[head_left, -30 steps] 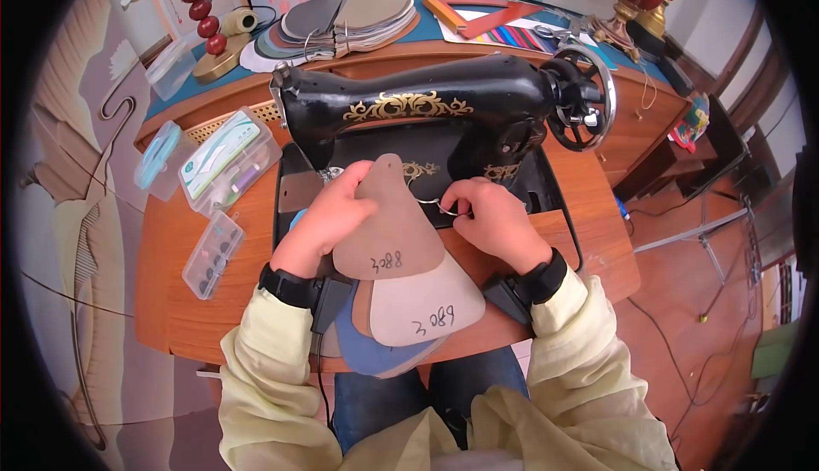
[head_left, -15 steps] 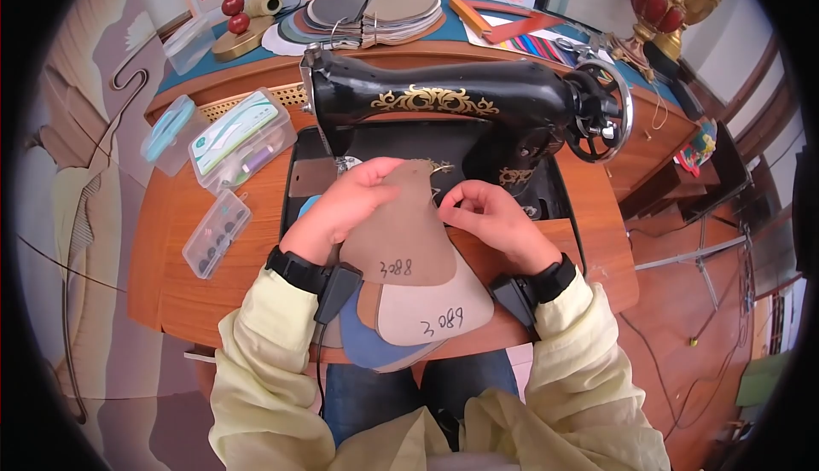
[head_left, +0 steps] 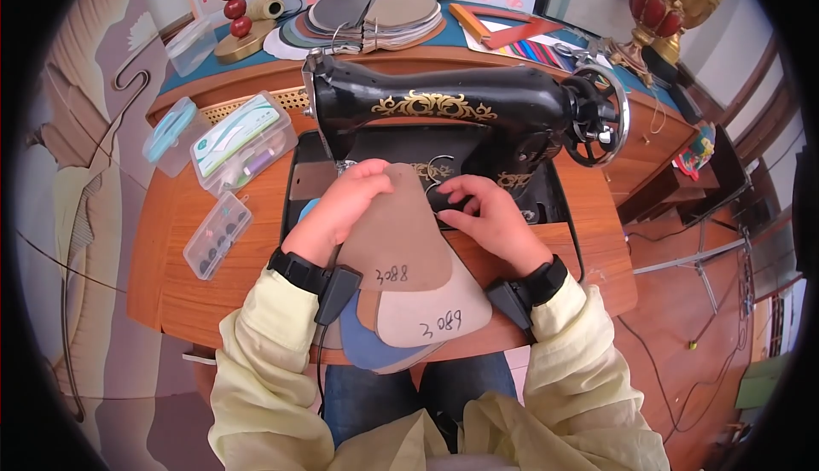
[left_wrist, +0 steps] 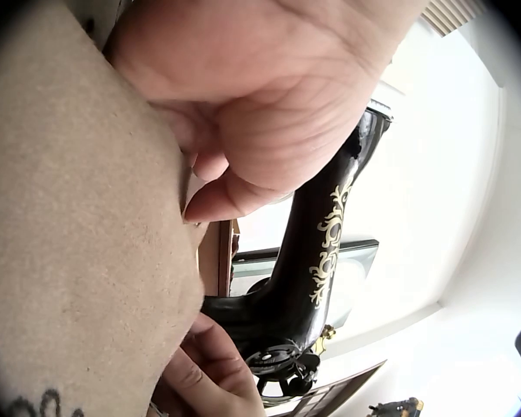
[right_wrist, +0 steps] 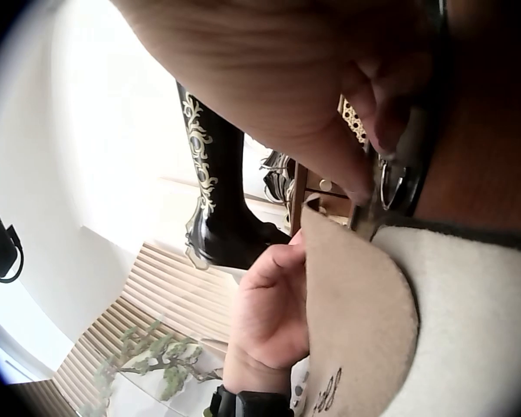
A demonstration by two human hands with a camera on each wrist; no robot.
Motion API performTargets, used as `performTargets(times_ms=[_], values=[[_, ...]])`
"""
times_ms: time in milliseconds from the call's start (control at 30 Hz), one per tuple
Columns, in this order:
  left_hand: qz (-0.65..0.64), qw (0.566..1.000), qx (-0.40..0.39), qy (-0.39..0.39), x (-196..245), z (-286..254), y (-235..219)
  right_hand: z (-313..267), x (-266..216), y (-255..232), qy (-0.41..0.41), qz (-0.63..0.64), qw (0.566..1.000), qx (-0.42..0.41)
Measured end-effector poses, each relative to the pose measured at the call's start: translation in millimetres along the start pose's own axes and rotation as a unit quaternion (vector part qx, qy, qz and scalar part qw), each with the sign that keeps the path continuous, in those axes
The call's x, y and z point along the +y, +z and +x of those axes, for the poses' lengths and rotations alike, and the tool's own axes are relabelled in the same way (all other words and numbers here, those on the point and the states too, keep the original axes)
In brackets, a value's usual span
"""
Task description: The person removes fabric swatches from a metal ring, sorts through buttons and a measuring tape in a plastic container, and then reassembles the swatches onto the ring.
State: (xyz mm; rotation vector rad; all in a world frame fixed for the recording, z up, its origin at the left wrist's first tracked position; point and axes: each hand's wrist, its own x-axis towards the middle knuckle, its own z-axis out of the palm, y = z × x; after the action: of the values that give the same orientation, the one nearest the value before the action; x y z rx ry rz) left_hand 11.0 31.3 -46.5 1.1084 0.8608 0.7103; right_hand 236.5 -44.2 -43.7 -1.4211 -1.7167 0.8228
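Observation:
A brown swatch marked 3088 hangs from my left hand, whose thumb and fingers pinch its narrow top edge. Just right of it, my right hand pinches a thin metal ring, which stands open with its curved end up. The same ring shows at the fingertips in the right wrist view. Whether it passes through any swatch is hidden. Below lie a pale swatch marked 3089 and a blue swatch, fanned out. In the left wrist view the brown swatch covers much of the scene.
A black sewing machine stands right behind the hands. Left on the wooden table are a clear box with packets and a small case of dark round pieces. Behind are a swatch stack and red triangle ruler.
The ring's curved end, near the brown swatch's top half a second ago, now stands apart to its right. The swatch's top has shifted slightly left. The head view has also moved since the first frame.

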Motion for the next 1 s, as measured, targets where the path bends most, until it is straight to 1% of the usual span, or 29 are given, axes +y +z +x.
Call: performTargets(times_ms=[33,133,267,333,433,533,667,767,833,1000], values=[[-0.009,1.0,0.013,-0.003,0.9,0.4,-0.7,-0.6,0.8,2.1,-0.026,-0.01,1.0,0.01],[-0.07,0.997,-0.017,-0.007,8.0,-2.9,-1.3,-2.0,0.7,4.2,-0.046,-0.1,0.994,-0.022],[-0.055,0.998,0.029,-0.022,6.8,-3.3,2.5,-0.4,4.2,2.8,-0.015,-0.135,0.99,-0.025],[-0.039,0.998,0.047,-0.031,2.7,-1.3,3.1,0.1,6.9,3.5,-0.022,-0.133,0.991,-0.016],[0.0,0.999,0.023,-0.041,5.3,-4.3,5.2,-1.2,9.1,3.0,-0.031,-0.139,0.99,-0.006],[0.004,0.998,-0.005,-0.067,0.0,0.2,-2.0,-1.2,13.5,3.2,-0.038,-0.133,0.99,0.001],[0.005,0.998,-0.022,-0.062,-3.1,-1.2,2.2,-1.0,1.6,1.7,-0.028,-0.112,0.993,0.011],[-0.012,0.996,-0.052,-0.071,-10.3,3.6,-2.9,-3.3,-2.8,0.1,-0.026,-0.141,0.989,-0.02],[-0.006,0.994,-0.064,-0.085,-6.6,0.0,-0.1,-3.3,-3.3,0.2,-0.021,-0.139,0.99,-0.02],[-0.009,0.99,-0.12,-0.075,10.5,-10.7,11.2,-3.1,-2.2,0.4,0.004,-0.139,0.99,-0.019]])
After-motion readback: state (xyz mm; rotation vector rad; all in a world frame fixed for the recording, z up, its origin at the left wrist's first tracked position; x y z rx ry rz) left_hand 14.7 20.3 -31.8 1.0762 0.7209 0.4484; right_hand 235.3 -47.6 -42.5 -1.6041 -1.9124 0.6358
